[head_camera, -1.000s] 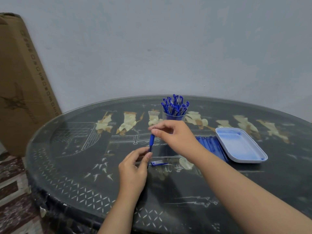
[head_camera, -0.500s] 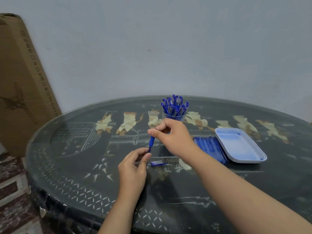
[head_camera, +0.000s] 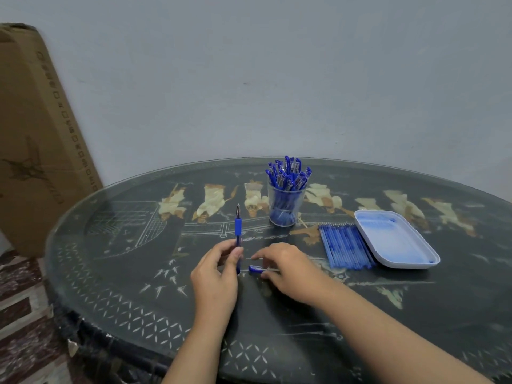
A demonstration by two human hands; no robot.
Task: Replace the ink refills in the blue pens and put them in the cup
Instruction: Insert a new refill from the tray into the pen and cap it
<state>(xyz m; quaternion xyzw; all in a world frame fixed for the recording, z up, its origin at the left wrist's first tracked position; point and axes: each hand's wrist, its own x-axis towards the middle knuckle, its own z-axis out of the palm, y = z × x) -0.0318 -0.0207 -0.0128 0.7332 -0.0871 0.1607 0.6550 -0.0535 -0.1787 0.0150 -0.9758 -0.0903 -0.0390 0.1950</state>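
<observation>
Left hand (head_camera: 214,273) grips pen (head_camera: 237,227) upright | right hand (head_camera: 288,266) low; thumb beside cap (head_camera: 255,269)

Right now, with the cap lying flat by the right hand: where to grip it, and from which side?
Pinch the cap across its blue body, from above: finger on the far side, thumb on the near. It lies flat on the table, long axis left-right, so those sides are free. The right hand brackets it that way.
</observation>
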